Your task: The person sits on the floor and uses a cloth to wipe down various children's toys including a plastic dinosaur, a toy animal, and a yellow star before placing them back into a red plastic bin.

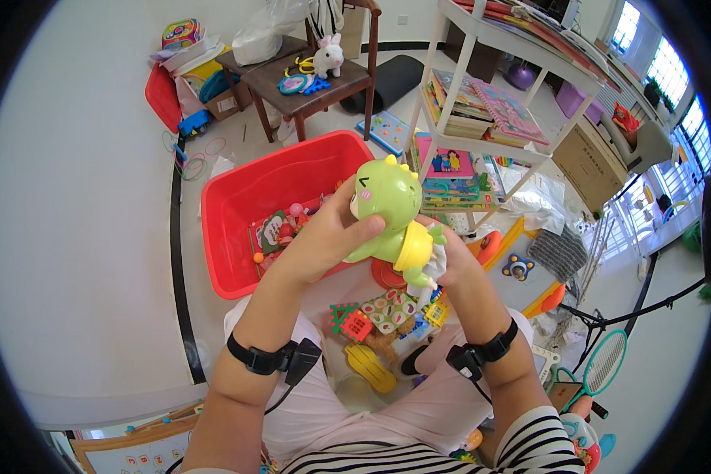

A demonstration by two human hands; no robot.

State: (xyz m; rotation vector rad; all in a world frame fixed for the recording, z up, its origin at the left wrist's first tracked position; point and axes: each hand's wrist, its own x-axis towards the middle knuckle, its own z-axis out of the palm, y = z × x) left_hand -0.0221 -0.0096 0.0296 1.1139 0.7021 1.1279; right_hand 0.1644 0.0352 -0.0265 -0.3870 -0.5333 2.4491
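My left hand (332, 237) grips a green plastic dinosaur figure (391, 192) by its head, thumb across the cheek. The figure has yellow spikes, a winking eye, a pink cheek mark and a yellow garment around its middle. It is tilted, with its feet pointing down to the right. In my right hand (455, 255) is a crumpled white tissue or cloth (437, 265), pressed near the figure's lower body. The figure hides some of those fingers. Both hands are above the floor, by the near right side of a red plastic tub (228, 204) holding small toys.
Between my legs lie a yellow sandal-like item (370, 367), toy building panels (355, 323) and a card with round pictures (389, 311). To the right are a drawing board (515, 284) and a teal racket (605, 362). A white shelf rack (450, 95) with books and a wooden chair (308, 103) stand beyond.
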